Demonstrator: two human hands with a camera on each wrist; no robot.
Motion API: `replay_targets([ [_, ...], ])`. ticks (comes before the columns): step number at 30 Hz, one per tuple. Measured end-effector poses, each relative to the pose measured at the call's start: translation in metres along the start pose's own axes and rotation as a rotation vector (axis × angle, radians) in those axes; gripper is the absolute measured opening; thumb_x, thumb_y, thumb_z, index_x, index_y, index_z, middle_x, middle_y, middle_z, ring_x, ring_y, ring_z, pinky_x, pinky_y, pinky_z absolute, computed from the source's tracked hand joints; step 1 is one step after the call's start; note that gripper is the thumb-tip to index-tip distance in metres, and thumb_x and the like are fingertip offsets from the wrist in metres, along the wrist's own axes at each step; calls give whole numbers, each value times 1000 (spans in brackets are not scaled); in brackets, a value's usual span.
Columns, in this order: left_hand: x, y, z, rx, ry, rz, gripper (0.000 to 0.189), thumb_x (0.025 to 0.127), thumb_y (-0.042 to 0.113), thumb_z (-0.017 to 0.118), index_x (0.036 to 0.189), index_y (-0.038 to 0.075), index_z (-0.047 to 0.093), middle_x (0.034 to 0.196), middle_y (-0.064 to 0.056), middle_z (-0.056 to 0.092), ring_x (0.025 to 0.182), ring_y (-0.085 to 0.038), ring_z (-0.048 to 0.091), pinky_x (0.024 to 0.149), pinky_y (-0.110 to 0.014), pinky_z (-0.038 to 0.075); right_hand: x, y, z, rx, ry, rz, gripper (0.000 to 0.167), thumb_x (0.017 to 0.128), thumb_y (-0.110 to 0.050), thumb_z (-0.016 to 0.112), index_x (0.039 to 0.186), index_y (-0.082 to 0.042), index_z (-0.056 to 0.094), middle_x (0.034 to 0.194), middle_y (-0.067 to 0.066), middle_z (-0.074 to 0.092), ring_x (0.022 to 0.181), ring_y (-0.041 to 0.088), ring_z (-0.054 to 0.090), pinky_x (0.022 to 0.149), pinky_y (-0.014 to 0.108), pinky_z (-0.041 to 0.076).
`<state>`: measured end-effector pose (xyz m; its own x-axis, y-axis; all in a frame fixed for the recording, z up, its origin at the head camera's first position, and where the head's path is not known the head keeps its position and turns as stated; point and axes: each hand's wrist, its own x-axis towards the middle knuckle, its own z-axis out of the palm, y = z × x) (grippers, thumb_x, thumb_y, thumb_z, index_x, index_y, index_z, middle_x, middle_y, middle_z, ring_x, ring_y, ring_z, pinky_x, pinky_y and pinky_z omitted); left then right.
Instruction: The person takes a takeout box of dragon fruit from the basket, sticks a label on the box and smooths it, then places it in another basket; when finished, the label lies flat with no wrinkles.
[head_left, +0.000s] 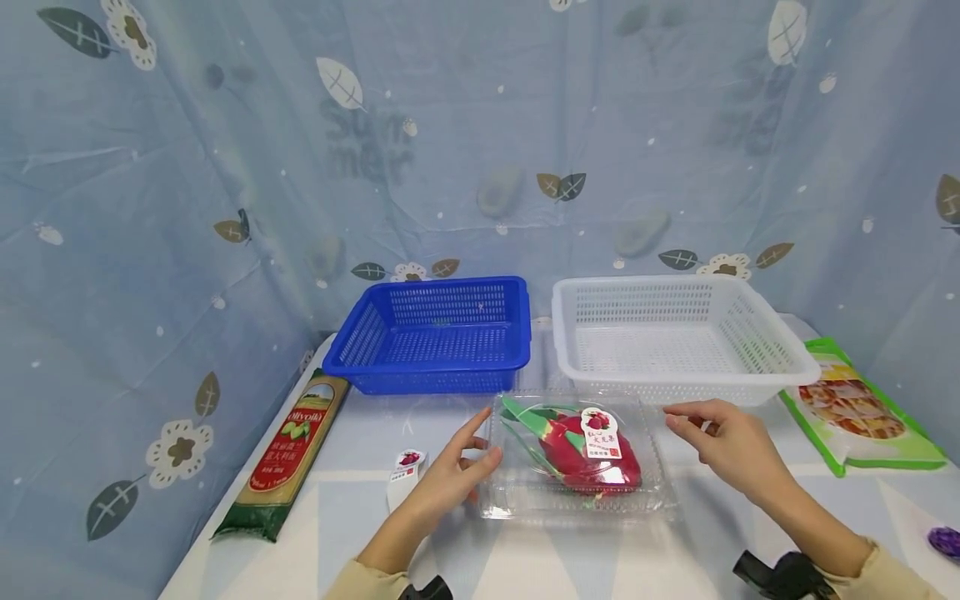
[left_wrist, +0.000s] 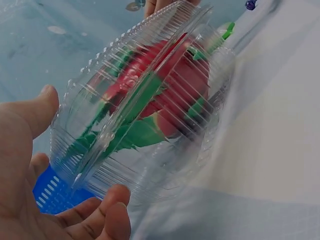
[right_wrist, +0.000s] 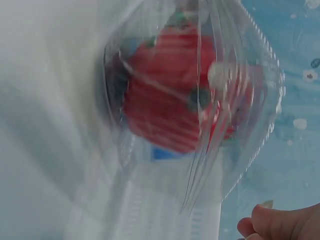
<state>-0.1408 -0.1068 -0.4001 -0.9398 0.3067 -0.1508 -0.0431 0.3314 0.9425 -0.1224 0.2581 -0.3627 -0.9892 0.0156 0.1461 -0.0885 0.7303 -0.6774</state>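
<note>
A clear plastic clamshell box sits shut on the table, with a red dragon fruit with green scales inside. On its lid is a white label with a fruit picture. My left hand is at the box's left side, thumb and fingers spread about its edge; whether they touch it I cannot tell. To the right of the box, my right hand hovers apart from it, fingers loosely bent and holding nothing. In the right wrist view the box is blurred, with my right fingers at the lower right.
Behind the box stand a blue basket and a white basket. A spaghetti packet lies at left, beside a strip with a similar label. At right are a green-edged food bag and a small purple object.
</note>
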Motion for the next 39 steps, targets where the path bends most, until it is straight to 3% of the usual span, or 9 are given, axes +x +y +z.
replay_targets([
  [7, 8, -1, -3, -38, -67, 14, 73, 93, 40, 66, 153, 46, 23, 146, -18, 36, 96, -23, 59, 60, -25, 48, 23, 28, -14, 215, -66, 56, 56, 97, -39, 61, 140, -4, 50, 81, -4, 58, 52, 13, 50, 44, 27, 39],
  [10, 10, -1, -4, -43, -93, 31, 75, 92, 39, 68, 153, 44, 25, 150, -21, 33, 105, -26, 60, 60, -25, 49, 35, 42, -21, 340, -113, 63, 58, 99, -35, 59, 147, -11, 40, 80, -12, 62, 53, 12, 52, 45, 28, 41],
  [15, 11, 2, -4, -53, -131, 11, 77, 90, 38, 71, 153, 43, 27, 159, -24, 24, 77, -17, 60, 57, -26, 50, 50, 57, -32, 468, -185, 91, 54, 100, -35, 56, 149, -28, 34, 82, -16, 71, 59, 13, 61, 47, 28, 41],
  [18, 12, 4, -4, -65, -153, 3, 75, 90, 35, 71, 153, 41, 29, 161, -25, 18, 60, -15, 54, 56, -26, 49, 56, 59, -34, 493, -212, 124, 57, 100, -38, 56, 151, -27, 32, 82, -14, 74, 60, 12, 64, 48, 27, 41],
  [21, 11, 5, -4, -66, -163, 10, 71, 91, 32, 70, 151, 38, 32, 162, -25, 15, 57, -14, 53, 55, -27, 49, 58, 61, -34, 530, -238, 165, 55, 99, -41, 56, 149, -31, 35, 84, -12, 75, 61, 11, 66, 49, 25, 42],
  [24, 11, 4, -4, -51, -165, 18, 67, 91, 32, 70, 149, 38, 36, 163, -22, 14, 54, -14, 52, 54, -27, 49, 60, 64, -33, 592, -259, 180, 40, 100, -40, 55, 138, -40, 42, 85, -11, 76, 62, 10, 67, 49, 23, 43],
  [27, 12, 2, -4, -23, -159, 29, 64, 91, 33, 69, 147, 39, 38, 163, -19, 16, 52, -13, 51, 54, -28, 49, 61, 69, -31, 715, -282, 144, 27, 102, -33, 53, 127, -43, 48, 88, -8, 77, 62, 10, 67, 50, 21, 44],
  [31, 13, 1, -2, -8, -150, 36, 62, 91, 32, 68, 146, 39, 39, 163, -17, 18, 55, -12, 50, 52, -27, 48, 62, 77, -26, 899, -313, 49, 27, 105, -20, 47, 125, -37, 55, 92, -4, 78, 63, 9, 68, 51, 19, 46],
  [39, 14, 1, 4, -15, -133, 50, 60, 91, 38, 69, 145, 35, 41, 160, -18, 23, 53, -13, 52, 50, -27, 47, 62, 89, -14, 1060, -293, -99, 33, 104, -6, 43, 124, -26, 60, 94, 1, 78, 69, 10, 72, 57, 20, 54],
])
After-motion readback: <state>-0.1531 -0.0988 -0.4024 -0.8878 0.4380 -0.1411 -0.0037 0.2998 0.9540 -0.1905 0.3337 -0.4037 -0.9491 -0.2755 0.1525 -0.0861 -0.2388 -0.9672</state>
